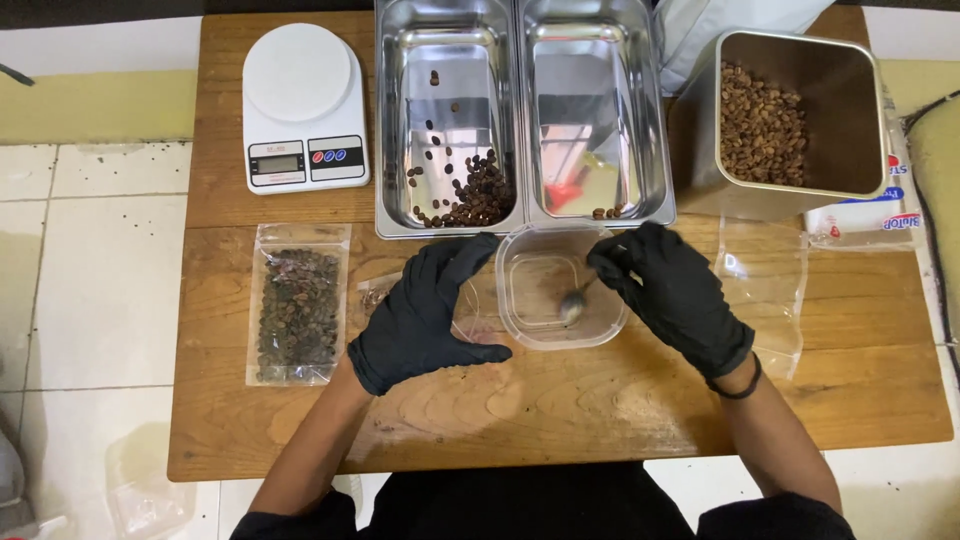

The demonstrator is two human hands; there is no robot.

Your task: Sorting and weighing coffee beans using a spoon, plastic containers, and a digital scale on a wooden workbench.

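Resting between both hands' fingers (470, 255): plastic tub (560, 290)

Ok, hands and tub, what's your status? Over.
Left hand steadies clear tub. Right hand holds spoon inside it. Nothing in the way.

Clear plastic tub (520, 325), wooden table (600, 400) (matt), shiny steel pans (390, 120)

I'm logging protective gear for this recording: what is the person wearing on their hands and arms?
Both the left hand and the right hand wear snug black disposable gloves ending at the wrists. A thin dark band circles the right wrist. The forearms are bare, with dark sleeves near the elbows.
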